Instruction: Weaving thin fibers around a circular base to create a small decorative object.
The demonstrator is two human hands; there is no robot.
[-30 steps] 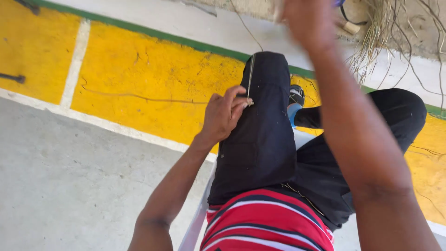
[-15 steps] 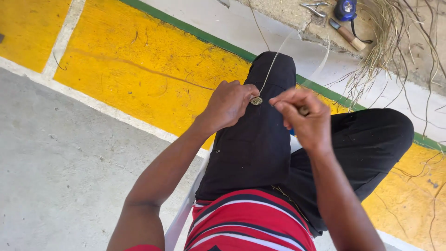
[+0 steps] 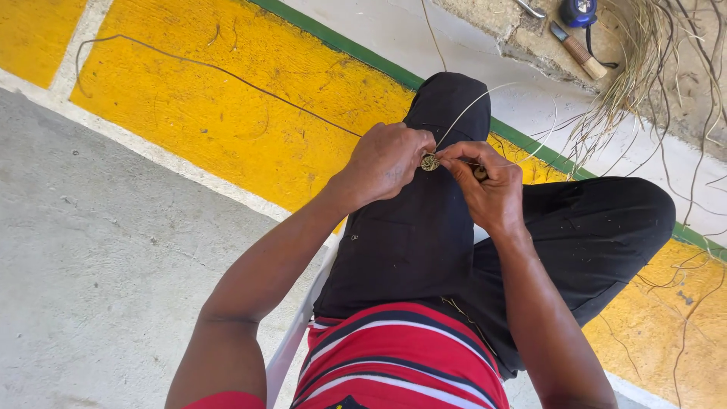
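So the person is sitting with one leg crossed over the other, in black trousers [image 3: 424, 235] and a red striped shirt [image 3: 401, 356], and both hands are meeting right above the raised knee. The little woven coil [image 3: 430, 161] is sitting exactly between the two hands, touching the fingertips of both. It's a small round tan knot of fibre, really tiny in the head view.

The left hand [image 3: 386, 160] is curling closed around the coil's left edge, pinching it with thumb and fingers. The right hand [image 3: 488, 185] is pinching in from the other side, fingers bent tight, and it's also gripping a pale fibre strand [image 3: 473, 102] that's arcing up and away from the coil toward the wall. There's something small and dark tucked in the right fingers, but I can't tell what it is.

A long thin dark strand [image 3: 219, 70] is trailing off from behind the left hand across the yellow painted floor [image 3: 227, 121]. Further up, well away from the hands, a bundle of dry fibres [image 3: 644, 68] is lying near a wooden-handled tool [image 3: 579, 51] and a blue tape measure [image 3: 579, 11] on the concrete ledge [image 3: 500, 19].
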